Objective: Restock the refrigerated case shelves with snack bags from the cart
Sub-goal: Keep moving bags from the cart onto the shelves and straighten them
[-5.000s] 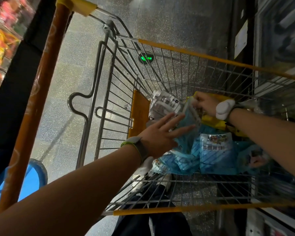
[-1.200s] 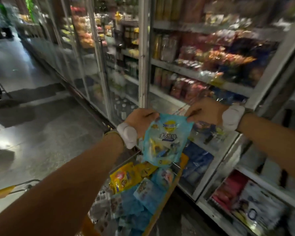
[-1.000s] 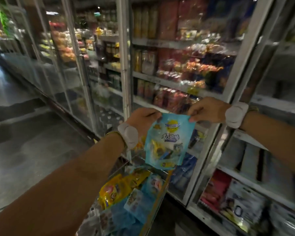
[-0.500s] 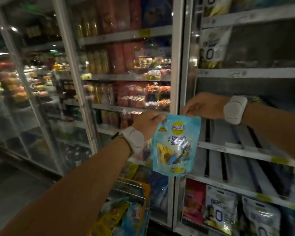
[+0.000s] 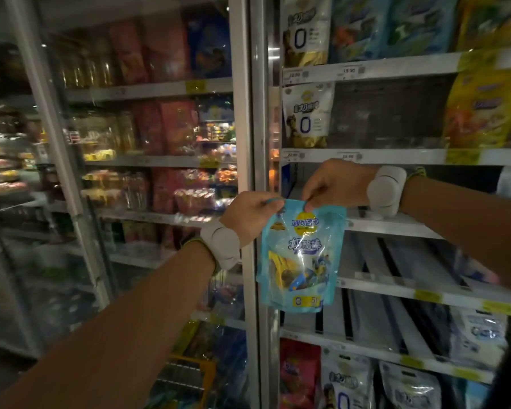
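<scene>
A light blue snack bag [image 5: 301, 258] with a yellow logo hangs upright in front of the refrigerated case. My left hand [image 5: 250, 212] pinches its top left corner and my right hand [image 5: 335, 184] pinches its top right corner. Behind the bag lies a mostly bare sloped shelf [image 5: 396, 286] with dark divider rails. The yellow cart [image 5: 195, 376] shows at the bottom, below my left forearm.
A vertical metal door frame [image 5: 252, 143] stands just left of the bag. White snack bags [image 5: 307, 113] and yellow bags [image 5: 481, 107] fill the upper shelves; more white bags [image 5: 407, 385] sit on the lowest one. Closed glass doors [image 5: 148, 143] run to the left.
I lifted the blue bag out of the cart and turned toward the case. Over the last second both hands carried it up and right, in front of the bare shelf.
</scene>
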Available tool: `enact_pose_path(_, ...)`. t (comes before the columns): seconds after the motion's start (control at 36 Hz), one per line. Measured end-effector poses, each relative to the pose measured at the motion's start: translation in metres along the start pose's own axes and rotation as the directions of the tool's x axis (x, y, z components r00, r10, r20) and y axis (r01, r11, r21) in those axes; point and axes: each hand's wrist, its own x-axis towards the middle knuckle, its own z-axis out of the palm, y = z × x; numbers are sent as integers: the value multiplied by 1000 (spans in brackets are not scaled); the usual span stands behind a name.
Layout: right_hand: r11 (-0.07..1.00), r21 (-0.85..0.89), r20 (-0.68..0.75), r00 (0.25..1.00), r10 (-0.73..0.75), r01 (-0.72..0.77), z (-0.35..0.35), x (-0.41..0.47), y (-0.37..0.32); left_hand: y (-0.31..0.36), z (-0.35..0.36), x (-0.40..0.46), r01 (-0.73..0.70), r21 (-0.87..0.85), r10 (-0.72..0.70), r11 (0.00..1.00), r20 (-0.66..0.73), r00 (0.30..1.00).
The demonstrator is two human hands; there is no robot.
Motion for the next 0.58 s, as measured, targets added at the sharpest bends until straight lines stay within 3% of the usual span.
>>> enact_pose_path(0.39, 995, -100, 29, 1000, 9, -6, -64, 0, 51, 30, 37, 60, -74, -86, 80, 994, 64, 995)
enact_pose_path(0.58, 994, -102, -14, 999, 44, -45, -90, -2, 70, 40, 56, 81, -113, -107, 110, 988, -31, 993)
